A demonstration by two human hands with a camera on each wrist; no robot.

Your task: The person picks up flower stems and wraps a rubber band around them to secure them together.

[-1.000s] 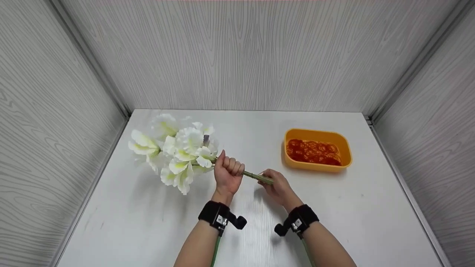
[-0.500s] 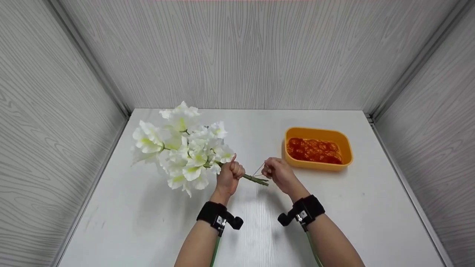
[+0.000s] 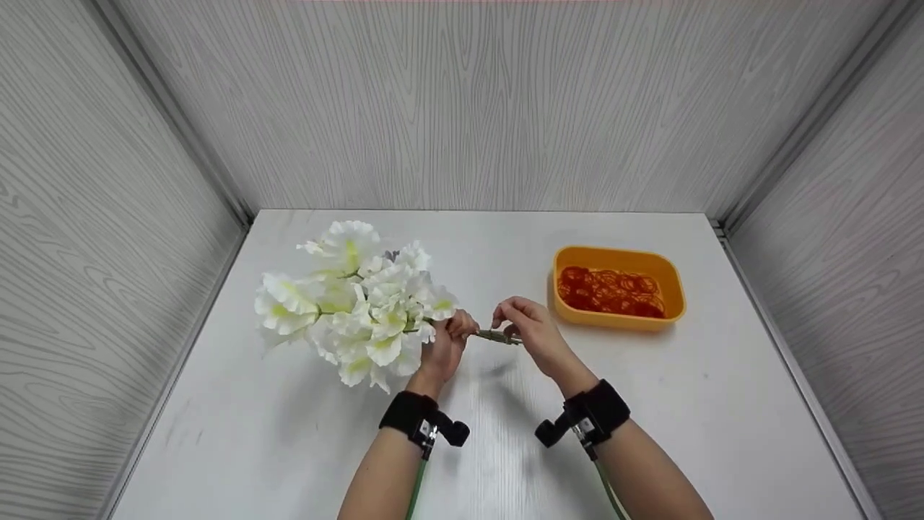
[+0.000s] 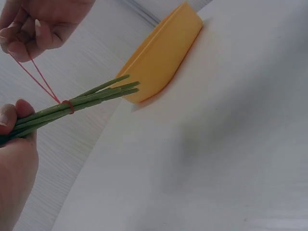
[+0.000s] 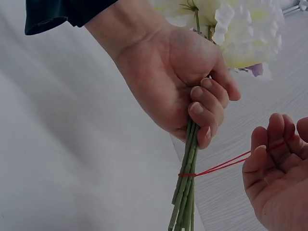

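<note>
My left hand (image 3: 444,354) grips a bunch of white artificial flowers (image 3: 382,318) by the green stems (image 5: 188,144), blooms to the left and cut ends to the right. A red rubber band (image 4: 68,106) sits round the stems, between the left hand and their ends. From there a loop of it is stretched to my right hand (image 3: 538,336), whose curled fingers hold it, as the right wrist view shows. Both hands are raised above the white table. In the head view the band is too thin to make out, and the blooms partly cover the left hand.
At the right on the table (image 3: 693,419) stands a yellow-orange tub (image 3: 613,321) with a heap of red rubber bands (image 3: 610,292) in it. Wood-grain panels (image 3: 462,108) enclose the table at the back and both sides.
The right hand has drawn the band away from the stems and shifted slightly up. The left hand still grips the bunch and has turned, so the blooms have swung and the stem ends lie flatter.
</note>
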